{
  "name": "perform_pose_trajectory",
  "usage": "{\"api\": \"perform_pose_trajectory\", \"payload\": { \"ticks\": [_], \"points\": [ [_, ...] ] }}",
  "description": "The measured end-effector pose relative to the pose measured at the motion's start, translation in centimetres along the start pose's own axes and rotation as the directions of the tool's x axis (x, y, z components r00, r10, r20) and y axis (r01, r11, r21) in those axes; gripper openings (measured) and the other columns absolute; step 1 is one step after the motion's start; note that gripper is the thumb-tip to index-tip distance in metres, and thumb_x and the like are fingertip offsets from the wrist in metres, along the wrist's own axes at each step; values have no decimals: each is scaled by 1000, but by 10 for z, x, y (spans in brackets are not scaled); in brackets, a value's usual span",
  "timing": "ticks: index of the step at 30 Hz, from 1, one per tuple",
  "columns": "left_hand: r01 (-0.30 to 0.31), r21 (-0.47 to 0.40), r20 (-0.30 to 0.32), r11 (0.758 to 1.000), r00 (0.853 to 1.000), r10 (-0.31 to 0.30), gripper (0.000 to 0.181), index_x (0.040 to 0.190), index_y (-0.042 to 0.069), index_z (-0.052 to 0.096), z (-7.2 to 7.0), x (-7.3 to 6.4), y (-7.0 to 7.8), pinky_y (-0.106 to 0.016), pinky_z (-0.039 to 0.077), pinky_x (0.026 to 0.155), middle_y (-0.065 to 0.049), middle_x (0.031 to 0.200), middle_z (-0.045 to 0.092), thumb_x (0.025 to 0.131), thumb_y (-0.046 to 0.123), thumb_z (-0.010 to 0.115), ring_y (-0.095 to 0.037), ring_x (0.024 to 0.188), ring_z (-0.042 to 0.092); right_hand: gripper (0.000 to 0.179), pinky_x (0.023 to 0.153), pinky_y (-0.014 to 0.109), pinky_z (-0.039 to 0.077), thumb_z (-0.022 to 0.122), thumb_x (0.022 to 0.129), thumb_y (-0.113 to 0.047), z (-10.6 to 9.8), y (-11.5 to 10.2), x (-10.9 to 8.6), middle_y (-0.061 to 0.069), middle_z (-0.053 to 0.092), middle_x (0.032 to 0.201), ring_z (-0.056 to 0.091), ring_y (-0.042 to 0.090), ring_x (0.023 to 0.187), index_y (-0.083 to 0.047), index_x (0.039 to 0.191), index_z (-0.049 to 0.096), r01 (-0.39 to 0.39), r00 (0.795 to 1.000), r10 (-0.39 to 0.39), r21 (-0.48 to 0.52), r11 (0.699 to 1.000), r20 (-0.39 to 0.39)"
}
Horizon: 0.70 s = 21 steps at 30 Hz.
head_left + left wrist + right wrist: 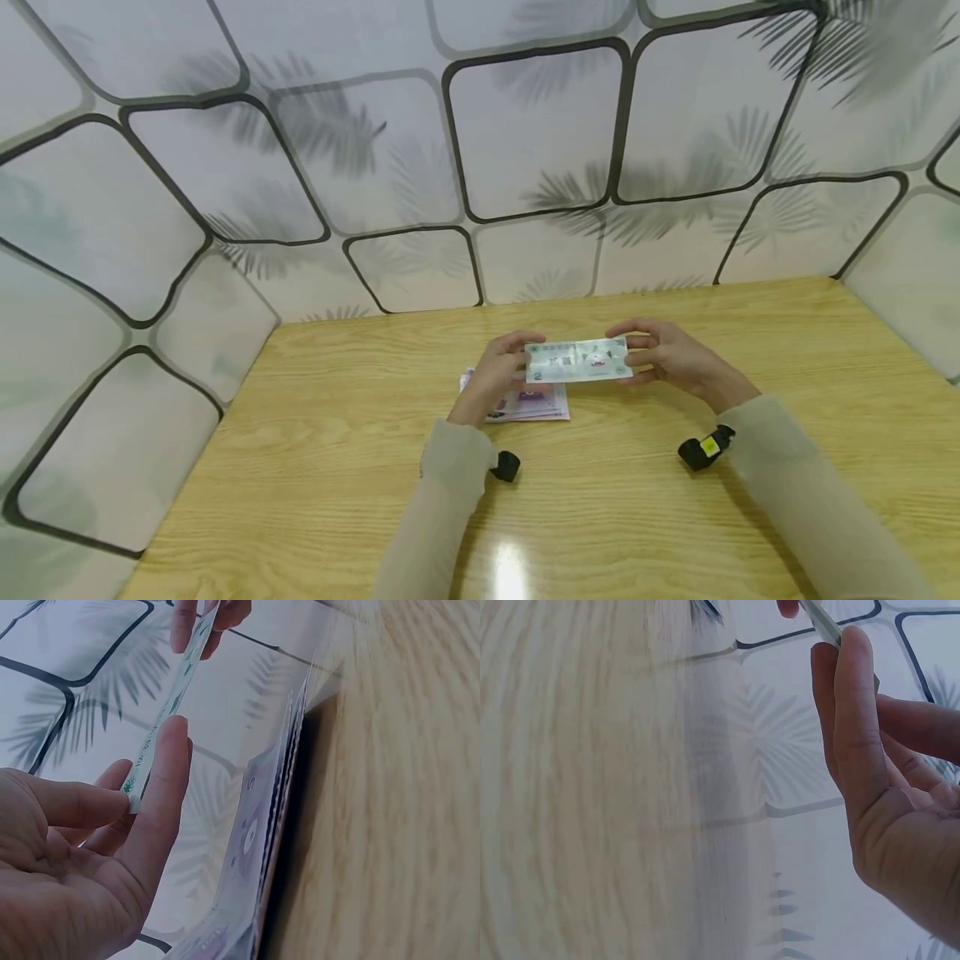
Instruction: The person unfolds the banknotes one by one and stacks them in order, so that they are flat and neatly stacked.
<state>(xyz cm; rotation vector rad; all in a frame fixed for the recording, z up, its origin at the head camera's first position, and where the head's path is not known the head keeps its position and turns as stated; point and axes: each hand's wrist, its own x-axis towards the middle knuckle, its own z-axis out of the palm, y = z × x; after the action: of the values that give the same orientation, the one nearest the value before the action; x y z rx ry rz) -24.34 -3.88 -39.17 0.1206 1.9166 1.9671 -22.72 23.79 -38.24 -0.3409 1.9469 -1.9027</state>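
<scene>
A pale green banknote-like slip [577, 361] with a "2" in its corner is stretched level between both hands, above the table. My left hand [497, 372] pinches its left end between thumb and fingers, as the left wrist view also shows with the slip [157, 731] seen nearly edge-on. At the other end, my right hand [678, 360] pinches the slip's right edge. Below and partly behind the left hand lies a small stack of purple notes [536, 403] on the table. In the left wrist view, the stack [251, 825] shows several slightly spread edges.
The wood-grain table [337, 475] reaches back to a wall [536, 133] patterned with dark outlines and grey leaves. Black wrist devices [701, 450] sit at both cuffs. A bright reflection lies near the table's front.
</scene>
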Motion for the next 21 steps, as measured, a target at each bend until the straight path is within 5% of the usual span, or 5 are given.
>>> {"api": "perform_pose_trajectory", "payload": {
  "ticks": [8, 14, 21],
  "points": [
    [-11, -5, 2, 1000, 1000, 11, 40, 139, -1, 57, -8, -3, 0, -40, 62, 79, -17, 137, 50, 103, -5, 40, -36, 108, 63, 42, 85, 44, 59, 58, 97, 8, 7, -1, 2, 21, 51, 129, 64, 20, 101, 5, 137, 47, 13, 1000, -14, 16, 1000, 22],
    [-22, -3, 5, 1000, 1000, 22, 40, 139, -3, 57, -13, -9, 3, -43, 61, 81, -19, 133, 54, 102, -5, 40, -38, 110, 63, 37, 83, 42, 60, 58, 97, 9, 10, 1, 5, 12, 60, 120, 66, 21, 101, -2, 133, 53, 33, 998, -35, 45, 998, 50],
    [-26, 15, 19, 1000, 999, 26, 41, 141, -5, 53, -20, -14, 4, -44, 60, 82, -21, 134, 51, 104, -5, 38, -33, 103, 63, 41, 83, 43, 60, 58, 97, 8, 16, 1, 10, 15, 59, 120, 65, 22, 101, 5, 136, 49, 18, 999, -20, 32, 999, 48]
  ]
}}
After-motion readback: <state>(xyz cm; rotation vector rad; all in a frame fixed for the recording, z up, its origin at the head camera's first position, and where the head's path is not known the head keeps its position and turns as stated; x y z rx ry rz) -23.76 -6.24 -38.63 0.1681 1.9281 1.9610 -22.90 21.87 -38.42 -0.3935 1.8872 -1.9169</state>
